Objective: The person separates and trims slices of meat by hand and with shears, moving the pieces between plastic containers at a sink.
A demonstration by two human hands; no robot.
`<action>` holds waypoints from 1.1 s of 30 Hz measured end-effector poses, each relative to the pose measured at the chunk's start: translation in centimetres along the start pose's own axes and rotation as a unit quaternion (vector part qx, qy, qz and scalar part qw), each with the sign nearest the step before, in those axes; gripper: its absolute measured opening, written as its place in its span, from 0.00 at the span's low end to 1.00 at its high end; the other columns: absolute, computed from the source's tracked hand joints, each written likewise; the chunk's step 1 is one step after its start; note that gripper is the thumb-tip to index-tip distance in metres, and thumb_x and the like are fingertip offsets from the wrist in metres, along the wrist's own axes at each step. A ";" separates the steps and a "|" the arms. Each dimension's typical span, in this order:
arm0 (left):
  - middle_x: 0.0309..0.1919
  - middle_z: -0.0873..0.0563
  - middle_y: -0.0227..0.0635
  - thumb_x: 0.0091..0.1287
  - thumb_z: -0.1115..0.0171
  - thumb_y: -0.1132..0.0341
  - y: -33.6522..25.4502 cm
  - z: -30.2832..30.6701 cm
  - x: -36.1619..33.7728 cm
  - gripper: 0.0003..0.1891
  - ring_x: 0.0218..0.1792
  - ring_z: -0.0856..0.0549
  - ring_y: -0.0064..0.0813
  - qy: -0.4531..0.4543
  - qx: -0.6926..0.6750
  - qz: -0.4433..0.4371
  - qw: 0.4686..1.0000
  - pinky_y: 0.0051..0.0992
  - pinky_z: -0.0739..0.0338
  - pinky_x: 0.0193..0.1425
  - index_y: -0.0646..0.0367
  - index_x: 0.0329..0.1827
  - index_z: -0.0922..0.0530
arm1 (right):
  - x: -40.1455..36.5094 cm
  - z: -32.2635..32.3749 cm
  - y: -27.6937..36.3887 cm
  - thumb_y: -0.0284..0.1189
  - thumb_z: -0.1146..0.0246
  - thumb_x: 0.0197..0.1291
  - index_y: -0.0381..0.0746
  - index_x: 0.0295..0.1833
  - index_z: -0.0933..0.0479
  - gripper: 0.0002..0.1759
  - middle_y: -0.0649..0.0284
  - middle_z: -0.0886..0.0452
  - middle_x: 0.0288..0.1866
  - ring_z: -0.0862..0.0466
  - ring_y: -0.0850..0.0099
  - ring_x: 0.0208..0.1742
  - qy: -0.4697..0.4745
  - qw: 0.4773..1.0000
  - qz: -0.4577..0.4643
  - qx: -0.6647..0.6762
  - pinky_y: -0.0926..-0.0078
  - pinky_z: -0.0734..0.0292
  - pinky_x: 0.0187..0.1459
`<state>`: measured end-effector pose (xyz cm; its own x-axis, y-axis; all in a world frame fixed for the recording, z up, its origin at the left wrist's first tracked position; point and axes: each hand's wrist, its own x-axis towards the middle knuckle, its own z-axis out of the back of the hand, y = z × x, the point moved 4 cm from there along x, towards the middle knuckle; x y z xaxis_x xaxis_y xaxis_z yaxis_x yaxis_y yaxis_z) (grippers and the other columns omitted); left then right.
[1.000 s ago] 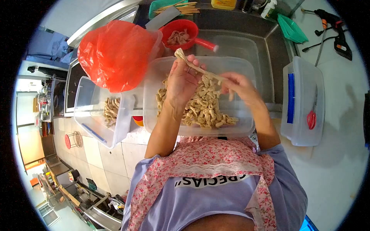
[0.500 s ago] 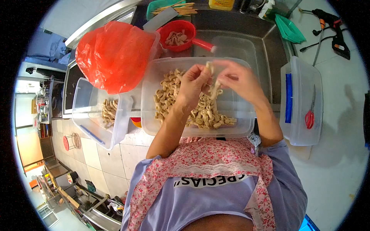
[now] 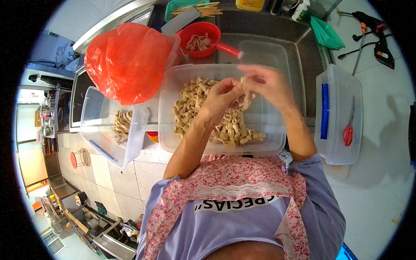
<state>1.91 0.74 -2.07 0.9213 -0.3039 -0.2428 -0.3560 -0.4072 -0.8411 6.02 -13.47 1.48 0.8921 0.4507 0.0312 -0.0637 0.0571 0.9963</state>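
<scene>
Over the large clear plastic tub (image 3: 167,130), both my hands work on one pale, limp strip of intestine (image 3: 246,102). My left hand (image 3: 222,102) pinches it, thumb against fingers. Beside it, my right hand (image 3: 269,86) is closed at the strip's upper end, its fingers slightly blurred by motion. The strip hangs down between the two hands, partly hidden by the fingers. Below them, a heap of folded beige intestine pieces (image 3: 188,104) covers the left and middle of the tub.
A red ladle (image 3: 201,53) holding more strips lies behind the tub. To the left are a red plastic bag (image 3: 128,60) and a clear box (image 3: 93,117) with skewered pieces (image 3: 123,125). Wooden skewers (image 3: 208,8) lie at the back; red-handled scissors (image 3: 348,135) rest on a right-hand box (image 3: 338,151).
Both hands have shifted slightly, the left moving right toward the other hand. The strip of intestine has moved a little to the right with them.
</scene>
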 end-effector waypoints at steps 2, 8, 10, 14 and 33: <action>0.30 0.19 0.28 0.71 0.43 0.61 0.2 -0.1 0.3 0.10 0.26 0.24 0.16 0.015 -0.016 0.003 1.000 0.17 0.29 0.31 0.59 0.43 0.25 | 0.0 -0.5 -0.7 0.30 0.37 0.63 0.35 0.56 0.23 0.18 0.66 0.18 0.37 0.21 0.83 0.32 0.003 0.999 0.002 0.037 0.85 0.25 0.32; 0.34 0.20 0.27 0.72 0.45 0.58 0.6 -1.3 0.9 0.14 0.33 0.20 0.18 -0.012 -0.019 0.023 0.999 0.19 0.24 0.38 0.59 0.50 0.26 | -0.4 -1.2 -2.8 0.37 0.45 0.69 0.34 0.48 0.26 0.16 0.63 0.18 0.41 0.21 0.79 0.34 -0.157 0.969 -0.013 0.192 0.81 0.23 0.36; 0.35 0.19 0.28 0.72 0.45 0.56 1.2 -1.6 0.8 0.15 0.33 0.21 0.17 -0.014 0.050 0.028 0.998 0.20 0.25 0.39 0.59 0.50 0.26 | -0.5 -0.5 -1.0 0.39 0.46 0.70 0.36 0.46 0.28 0.15 0.63 0.19 0.38 0.22 0.78 0.32 -0.203 0.957 0.023 0.207 0.81 0.23 0.36; 0.31 0.18 0.36 0.73 0.49 0.53 1.6 -3.3 2.6 0.20 0.29 0.23 0.23 0.073 0.388 -0.077 0.915 0.31 0.25 0.38 0.65 0.47 0.25 | -0.6 1.0 -0.2 0.45 0.48 0.70 0.39 0.43 0.31 0.18 0.71 0.35 0.21 0.37 0.81 0.19 -0.242 0.887 -0.040 0.391 0.84 0.34 0.24; 0.32 0.16 0.48 0.73 0.57 0.50 3.0 -12.8 13.7 0.22 0.33 0.16 0.49 0.129 0.565 -0.211 0.787 0.41 0.22 0.42 0.62 0.45 0.24 | 0.7 16.2 -5.5 0.44 0.53 0.72 0.45 0.24 0.38 0.23 0.72 0.44 0.17 0.46 0.78 0.17 -0.410 0.802 -0.062 0.430 0.79 0.50 0.19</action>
<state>11.44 -15.68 -1.73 0.8059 -0.5707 0.1579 0.4746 0.4631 -0.7485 14.26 -27.85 -2.68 0.8846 -0.2681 -0.3815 0.0663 -0.7375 0.6721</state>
